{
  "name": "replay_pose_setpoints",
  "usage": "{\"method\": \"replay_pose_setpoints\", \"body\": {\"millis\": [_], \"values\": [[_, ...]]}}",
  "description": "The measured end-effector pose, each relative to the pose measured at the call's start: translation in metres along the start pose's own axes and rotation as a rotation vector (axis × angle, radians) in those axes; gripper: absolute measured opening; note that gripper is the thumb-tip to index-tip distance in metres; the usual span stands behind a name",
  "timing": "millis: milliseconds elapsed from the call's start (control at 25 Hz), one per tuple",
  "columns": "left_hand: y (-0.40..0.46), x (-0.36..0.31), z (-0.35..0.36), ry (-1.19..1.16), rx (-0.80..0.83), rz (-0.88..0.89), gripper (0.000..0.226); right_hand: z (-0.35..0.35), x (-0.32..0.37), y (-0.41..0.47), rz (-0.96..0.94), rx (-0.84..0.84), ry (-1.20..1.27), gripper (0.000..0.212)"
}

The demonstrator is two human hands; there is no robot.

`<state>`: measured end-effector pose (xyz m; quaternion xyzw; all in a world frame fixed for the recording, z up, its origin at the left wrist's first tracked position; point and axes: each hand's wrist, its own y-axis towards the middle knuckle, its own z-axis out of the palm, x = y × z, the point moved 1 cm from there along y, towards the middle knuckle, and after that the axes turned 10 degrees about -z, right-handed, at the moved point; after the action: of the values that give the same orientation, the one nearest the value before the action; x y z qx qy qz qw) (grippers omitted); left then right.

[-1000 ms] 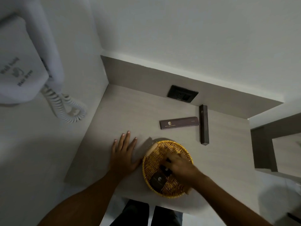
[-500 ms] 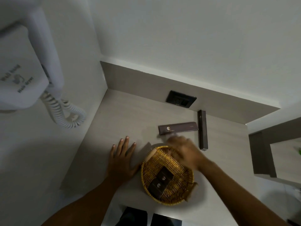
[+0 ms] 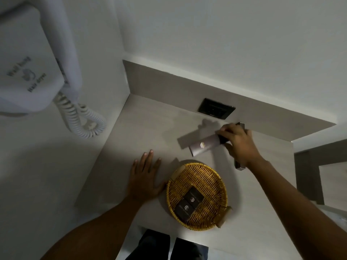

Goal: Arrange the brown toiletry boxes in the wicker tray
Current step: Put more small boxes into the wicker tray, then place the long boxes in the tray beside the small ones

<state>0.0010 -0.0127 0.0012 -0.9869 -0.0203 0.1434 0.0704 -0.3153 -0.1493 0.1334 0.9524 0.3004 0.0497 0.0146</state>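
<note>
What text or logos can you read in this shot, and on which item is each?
"Wall hung" and "Hair dryer", blurred but legible, on the white wall unit.
Long box in the right hand: pale logo, lettering unreadable.
Two small boxes in the wicker tray: hexagon logos, print too small to read.
Black socket: no readable text.

Right hand (image 3: 239,143) out of the wicker tray (image 3: 216,177), now gripping the long brown box (image 3: 203,145).
</note>
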Motion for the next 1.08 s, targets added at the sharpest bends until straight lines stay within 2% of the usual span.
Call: {"method": "replay_pose_setpoints", "body": {"millis": [120,240,320,400,480,520,600,680,720,800,960,1040,1080], "values": [[-0.001,-0.001,-0.002,-0.002,0.001,0.002,0.086,-0.005,0.036,-0.034,-0.154,0.123,0.026,0.05],[-0.001,-0.001,-0.002,0.008,0.014,0.004,0.086,0.021,0.073,-0.052,-0.173,0.223,0.066,0.042],[-0.001,-0.001,-0.002,0.012,0.01,0.007,0.086,0.036,0.086,-0.05,-0.167,0.236,0.064,0.037],[-0.001,-0.001,-0.001,0.019,0.004,0.01,0.086,0.047,0.094,-0.047,-0.239,0.255,0.046,0.035],[0.001,-0.002,-0.001,0.019,-0.002,0.015,0.086,0.052,0.095,-0.05,-0.293,0.303,0.114,0.046],[0.001,-0.001,0.0,0.018,-0.001,0.017,0.087,0.051,0.089,-0.052,-0.263,0.303,0.176,0.053],[0.001,0.0,0.0,0.017,-0.006,0.022,0.088,0.045,0.059,-0.052,-0.023,0.197,0.243,0.058],[0.0,0.0,0.0,0.019,-0.008,0.028,0.088,0.036,0.015,-0.052,0.313,0.012,0.18,0.053],[0.0,0.0,-0.001,0.019,-0.008,0.027,0.088,0.034,-0.006,-0.054,0.475,-0.028,0.14,0.052],[0.0,-0.002,-0.003,0.023,-0.009,0.015,0.087,0.038,-0.036,-0.057,0.731,0.025,0.192,0.051],[0.001,-0.001,-0.001,0.028,-0.016,0.008,0.086,0.054,-0.052,-0.069,0.975,0.065,0.465,0.033],[0.0,0.0,0.002,0.031,-0.02,0.003,0.086,0.055,-0.055,-0.076,1.062,0.001,0.616,0.033],[0.0,0.0,0.002,0.029,-0.021,0.004,0.087,0.051,-0.052,-0.08,1.102,-0.066,0.771,0.034]]}}
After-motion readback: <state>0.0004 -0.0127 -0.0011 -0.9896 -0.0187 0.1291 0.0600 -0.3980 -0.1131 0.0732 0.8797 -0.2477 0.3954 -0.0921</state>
